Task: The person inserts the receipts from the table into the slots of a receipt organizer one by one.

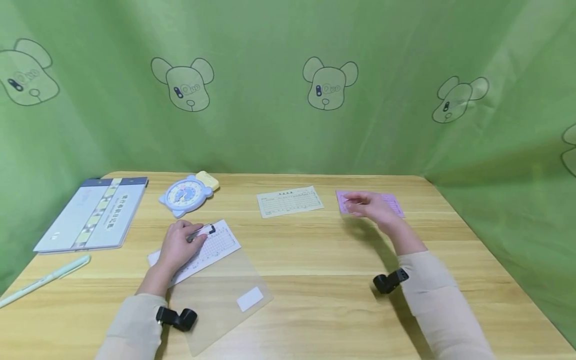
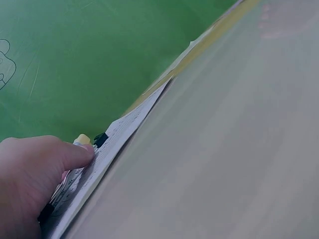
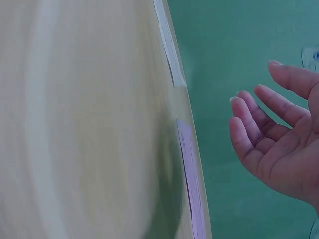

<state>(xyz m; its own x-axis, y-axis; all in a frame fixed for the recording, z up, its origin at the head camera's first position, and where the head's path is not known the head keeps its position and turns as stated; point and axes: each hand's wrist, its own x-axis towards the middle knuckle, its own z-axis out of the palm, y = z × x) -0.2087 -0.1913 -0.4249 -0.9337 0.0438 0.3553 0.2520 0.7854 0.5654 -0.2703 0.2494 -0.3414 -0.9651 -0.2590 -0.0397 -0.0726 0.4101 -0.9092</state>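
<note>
My left hand (image 1: pixel 181 245) grips the metal clip (image 1: pixel 201 231) with black ends at the top of a translucent clipboard (image 1: pixel 216 310). A white printed sheet (image 1: pixel 222 240) lies on the board by the clip, partly covered by the hand. In the left wrist view, the thumb (image 2: pixel 77 155) presses on the clip, close to its black end (image 2: pixel 100 140). Over a purple printed slip (image 1: pixel 391 202), my right hand (image 1: pixel 371 206) hovers with loosely bent fingers. The right wrist view shows that hand (image 3: pixel 279 129) holding nothing, raised above the table.
A pale green printed slip (image 1: pixel 290 202) lies at the back middle. Towards the left are a blue toy clock (image 1: pixel 186 195), a yellow block (image 1: pixel 208 180), a grey-blue book (image 1: pixel 96 212) and a mint pen (image 1: pixel 47 279). Green curtain (image 1: pixel 256 130) borders the table.
</note>
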